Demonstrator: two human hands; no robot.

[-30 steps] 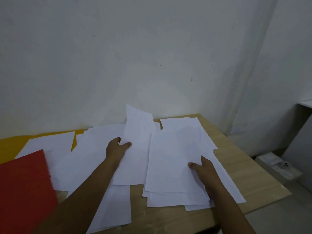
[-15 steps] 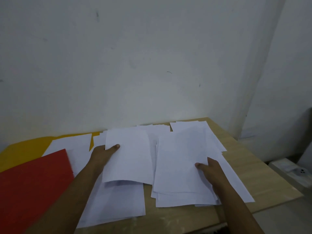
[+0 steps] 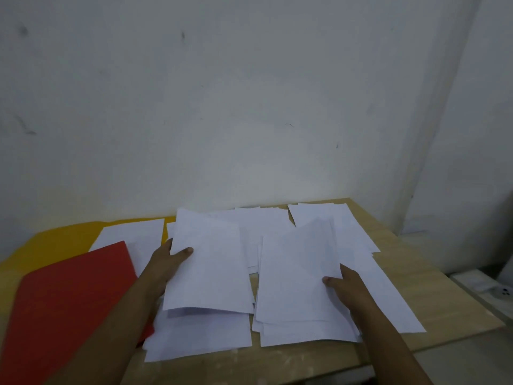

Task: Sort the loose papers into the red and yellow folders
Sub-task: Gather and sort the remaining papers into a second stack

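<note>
White loose papers [image 3: 266, 232] are spread across a pale wooden worktop [image 3: 416, 287] that stands against a white wall [image 3: 249, 107]. The left hand [image 3: 166, 262] holds one sheet [image 3: 208, 268] by its left edge, thumb on top and fingers hidden underneath, so the sheet sits lifted above a small pile [image 3: 200, 337] at the near middle of the worktop. The right hand [image 3: 347, 287] pinches the right edge of the top sheet of a thicker stack [image 3: 294, 287], thumb pressed on the paper, the other fingers tucked out of sight below it; that stack lies to the right of the lifted sheet and its far corner is raised. More sheets fan out from under it toward the right and far side. The red folder [image 3: 69, 301] lies flat at the near left, its right edge passing under the left forearm. The yellow folder [image 3: 55, 237] lies beyond it along the wall, partly covered by the red one and by a sheet on it [image 3: 133, 234]. On the floor at the far right sits a white power strip [image 3: 497, 290].
</note>
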